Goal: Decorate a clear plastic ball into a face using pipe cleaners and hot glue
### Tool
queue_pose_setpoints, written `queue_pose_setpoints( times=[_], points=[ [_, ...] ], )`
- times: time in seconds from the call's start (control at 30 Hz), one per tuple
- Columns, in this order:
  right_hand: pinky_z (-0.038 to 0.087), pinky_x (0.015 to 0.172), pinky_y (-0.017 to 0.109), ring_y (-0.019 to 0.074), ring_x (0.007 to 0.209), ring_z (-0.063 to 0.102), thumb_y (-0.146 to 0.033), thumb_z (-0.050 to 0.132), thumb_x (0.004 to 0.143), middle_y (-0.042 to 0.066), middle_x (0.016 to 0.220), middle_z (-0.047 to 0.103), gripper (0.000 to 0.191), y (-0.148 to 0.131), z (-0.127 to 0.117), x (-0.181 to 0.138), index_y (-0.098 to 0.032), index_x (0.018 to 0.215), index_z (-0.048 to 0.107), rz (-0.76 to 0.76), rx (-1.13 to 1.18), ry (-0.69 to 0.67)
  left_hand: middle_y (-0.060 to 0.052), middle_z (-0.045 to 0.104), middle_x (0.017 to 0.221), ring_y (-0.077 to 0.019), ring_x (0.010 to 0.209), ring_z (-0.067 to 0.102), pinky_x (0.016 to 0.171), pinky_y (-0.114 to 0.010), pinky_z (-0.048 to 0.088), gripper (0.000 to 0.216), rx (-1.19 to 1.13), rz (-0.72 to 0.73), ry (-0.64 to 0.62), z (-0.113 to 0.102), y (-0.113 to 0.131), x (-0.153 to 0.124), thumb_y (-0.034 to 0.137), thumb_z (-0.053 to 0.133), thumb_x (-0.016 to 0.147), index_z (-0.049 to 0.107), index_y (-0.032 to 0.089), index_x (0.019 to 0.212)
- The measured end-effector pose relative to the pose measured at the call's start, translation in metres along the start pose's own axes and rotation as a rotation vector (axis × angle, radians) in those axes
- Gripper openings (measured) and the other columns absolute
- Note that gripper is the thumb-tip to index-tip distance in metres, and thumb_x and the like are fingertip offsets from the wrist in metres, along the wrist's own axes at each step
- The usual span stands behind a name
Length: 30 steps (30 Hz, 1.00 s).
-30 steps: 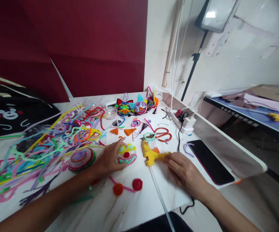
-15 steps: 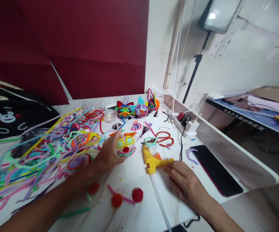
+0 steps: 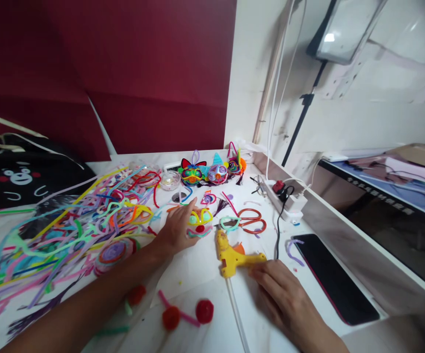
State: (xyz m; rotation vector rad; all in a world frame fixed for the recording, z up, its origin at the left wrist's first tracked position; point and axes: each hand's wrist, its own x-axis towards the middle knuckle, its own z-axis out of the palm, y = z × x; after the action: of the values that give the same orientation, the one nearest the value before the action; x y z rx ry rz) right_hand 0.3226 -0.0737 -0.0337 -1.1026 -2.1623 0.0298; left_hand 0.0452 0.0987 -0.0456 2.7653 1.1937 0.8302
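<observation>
My left hand [image 3: 177, 228] is closed around the side of a clear ball with a clown face [image 3: 199, 224]. The face has yellow-rimmed eyes, a red pompom nose and a pink and teal mouth. Loosely bent, the fingers of my right hand [image 3: 287, 296] rest beside the handle end of a yellow glue gun [image 3: 230, 257]; I see nothing held in them. The gun lies on the table with a long glue stick [image 3: 237, 311] sticking out of its back. Just beyond it are orange-handled scissors [image 3: 251, 221] and a mint pipe-cleaner loop [image 3: 230, 223].
Tangled pipe cleaners [image 3: 72, 235] cover the left side. Decorated balls [image 3: 217, 172] stand at the back. A power strip [image 3: 284, 201] and a phone [image 3: 335, 277] lie to the right. Red pompoms [image 3: 204, 311] sit in front.
The camera view has shifted slightly. My right hand has drawn back a little from the glue gun's handle. The clown ball stays in my left hand, turned slightly.
</observation>
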Motion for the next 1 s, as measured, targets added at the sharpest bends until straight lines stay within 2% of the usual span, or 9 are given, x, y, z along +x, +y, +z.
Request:
queue_pose_setpoints(
  times=[0.3,0.57,0.83,1.0],
  points=[
    [0.054,0.071,0.036,0.0226,0.086,0.062,-0.004,0.042,0.089,0.013,0.096,0.064,0.027,-0.004,-0.003,0.002,-0.017,0.11,0.055,-0.032,0.013,-0.014,-0.015,0.055,0.133,-0.0319,0.121,0.053,0.105,-0.05,0.036,0.107,0.025,0.074,0.046,0.0,-0.002,0.0,0.025,0.069,0.068,0.003,0.02,0.152],
    [0.055,0.07,0.034,0.0221,0.084,0.063,-0.005,0.043,0.09,0.011,0.093,0.064,0.023,-0.011,-0.006,0.008,-0.018,0.104,0.056,-0.02,0.034,-0.016,-0.016,0.054,0.134,-0.0323,0.123,0.051,0.105,-0.049,0.038,0.103,0.057,0.116,0.079,-0.011,0.005,-0.006,0.023,0.065,0.072,0.0,0.019,0.152],
    [0.055,0.073,0.033,0.0205,0.085,0.062,-0.004,0.043,0.09,0.011,0.096,0.064,0.028,-0.015,-0.008,0.01,-0.019,0.108,0.057,0.0,0.063,-0.051,-0.017,0.048,0.14,-0.0337,0.129,0.045,0.107,-0.053,0.037,0.104,0.058,0.193,0.084,-0.018,0.001,-0.023,0.02,0.063,0.075,-0.006,0.023,0.152],
    [0.055,0.077,0.035,0.0205,0.089,0.061,-0.003,0.043,0.09,0.01,0.1,0.063,0.032,-0.017,-0.007,0.021,-0.02,0.113,0.056,-0.005,0.076,-0.069,-0.017,0.048,0.139,-0.034,0.129,0.044,0.106,-0.054,0.036,0.103,0.028,0.207,0.071,-0.022,0.004,-0.038,0.019,0.064,0.075,-0.004,0.024,0.152]
  ],
)
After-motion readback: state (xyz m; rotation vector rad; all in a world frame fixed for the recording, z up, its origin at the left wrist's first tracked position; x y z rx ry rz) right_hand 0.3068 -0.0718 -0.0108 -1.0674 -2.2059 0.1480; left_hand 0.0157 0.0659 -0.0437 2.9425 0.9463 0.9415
